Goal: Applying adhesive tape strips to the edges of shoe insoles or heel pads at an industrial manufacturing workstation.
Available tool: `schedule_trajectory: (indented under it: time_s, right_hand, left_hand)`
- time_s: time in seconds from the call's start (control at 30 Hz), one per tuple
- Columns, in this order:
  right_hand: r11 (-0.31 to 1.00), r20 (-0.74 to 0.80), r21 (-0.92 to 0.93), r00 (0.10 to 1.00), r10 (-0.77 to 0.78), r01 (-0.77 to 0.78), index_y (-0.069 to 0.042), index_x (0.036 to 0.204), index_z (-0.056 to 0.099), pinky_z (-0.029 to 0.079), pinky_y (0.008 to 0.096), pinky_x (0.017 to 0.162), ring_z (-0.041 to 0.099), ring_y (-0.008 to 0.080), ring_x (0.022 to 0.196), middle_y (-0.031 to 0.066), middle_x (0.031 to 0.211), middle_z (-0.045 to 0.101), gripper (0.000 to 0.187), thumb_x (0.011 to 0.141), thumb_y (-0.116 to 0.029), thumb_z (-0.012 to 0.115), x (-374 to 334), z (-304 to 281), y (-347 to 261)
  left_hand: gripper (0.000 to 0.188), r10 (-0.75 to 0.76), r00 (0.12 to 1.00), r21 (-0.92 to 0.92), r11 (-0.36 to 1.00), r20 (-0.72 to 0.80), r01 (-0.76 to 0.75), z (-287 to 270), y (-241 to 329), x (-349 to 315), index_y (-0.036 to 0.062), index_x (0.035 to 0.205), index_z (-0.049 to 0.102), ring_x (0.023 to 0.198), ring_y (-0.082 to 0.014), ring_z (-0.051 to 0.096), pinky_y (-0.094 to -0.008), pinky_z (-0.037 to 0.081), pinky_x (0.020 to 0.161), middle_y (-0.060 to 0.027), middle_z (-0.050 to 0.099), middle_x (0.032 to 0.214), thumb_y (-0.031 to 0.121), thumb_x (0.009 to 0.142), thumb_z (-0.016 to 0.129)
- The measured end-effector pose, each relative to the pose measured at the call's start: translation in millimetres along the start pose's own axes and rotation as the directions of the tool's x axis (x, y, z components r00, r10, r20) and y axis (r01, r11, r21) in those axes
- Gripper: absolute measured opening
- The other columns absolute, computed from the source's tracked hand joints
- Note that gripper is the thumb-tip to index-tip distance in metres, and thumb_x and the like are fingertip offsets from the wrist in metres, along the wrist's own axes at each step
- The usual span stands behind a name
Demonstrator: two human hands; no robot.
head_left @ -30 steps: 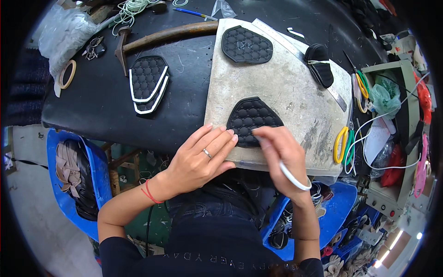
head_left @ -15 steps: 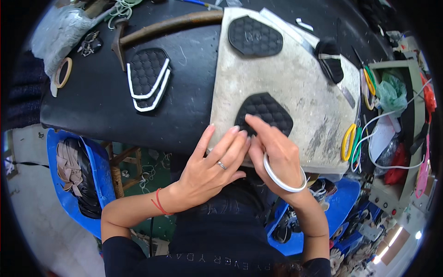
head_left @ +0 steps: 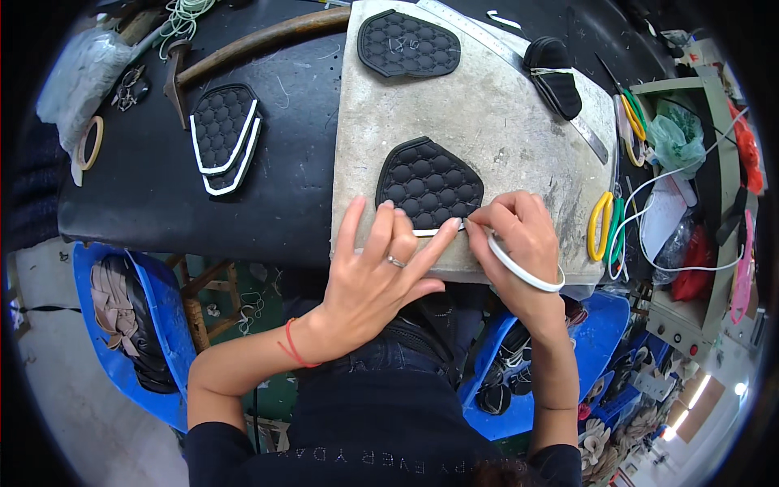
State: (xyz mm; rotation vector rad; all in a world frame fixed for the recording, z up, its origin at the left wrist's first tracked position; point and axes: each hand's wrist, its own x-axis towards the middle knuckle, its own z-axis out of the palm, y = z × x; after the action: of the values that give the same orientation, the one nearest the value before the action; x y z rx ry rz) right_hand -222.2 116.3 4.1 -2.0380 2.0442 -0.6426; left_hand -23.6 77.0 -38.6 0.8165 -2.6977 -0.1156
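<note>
A black quilted pad (head_left: pixel 430 180) lies on the pale worn board in front of me, with a narrow white strip (head_left: pixel 426 233) along its near edge. The fingers of my left hand (head_left: pixel 365 272) are spread, their tips resting on that edge and on the strip. At the strip's right end, the thumb and forefinger of my right hand (head_left: pixel 519 252) are pinched together. A white ring-shaped band (head_left: pixel 523 272) loops around my right hand near the wrist. Part of the pad's near edge is hidden under my fingers.
Another quilted pad (head_left: pixel 408 45) lies farther back on the board (head_left: pixel 519 162), near a metal ruler (head_left: pixel 475 32) and a banded black bundle (head_left: pixel 554 79). To the left are white-edged pads (head_left: pixel 223 134) and a hammer (head_left: pixel 243 53). Yellow-handled scissors (head_left: pixel 600 226) lie right; blue bins (head_left: pixel 174 325) stand below.
My right hand has drawn back off the pad to its near right edge. The white strip along that edge now shows. My left fingers have spread further. The whole view has shifted slightly.
</note>
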Motion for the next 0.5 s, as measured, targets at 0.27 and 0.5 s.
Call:
schedule_trajectory:
  time_s: [0.27,0.5]
  right_hand:
    - [0.998,-0.149,0.059,0.989,0.023,-0.014,-0.004,0.085,0.062,0.045,0.0400,0.078,0.058,0.0295,0.087,0.0115,0.096,0.061,0.016,0.073,-0.003,0.074,-30,31,-38]
    - [0.979,-0.038,0.198,0.997,0.066,-0.058,-0.004,0.098,0.065,0.046,0.0385,0.083,0.062,0.0301,0.092,0.0117,0.100,0.066,0.026,0.074,-0.005,0.077,-29,10,-15]
  left_hand:
    - [0.074,0.029,0.999,-0.282,0.959,-0.041,-0.039,-3,8,-8,-0.0053,0.127,0.057,0.132,-0.0321,0.047,-0.0498,0.035,0.112,-0.0177,0.054,0.135,0.041,0.071,0.075]
    - [0.069,0.130,0.991,-0.221,0.968,0.037,-0.119,-5,-7,-14,0.0042,0.133,0.058,0.131,-0.0300,0.049,-0.0515,0.035,0.111,-0.0129,0.052,0.138,0.043,0.078,0.072]
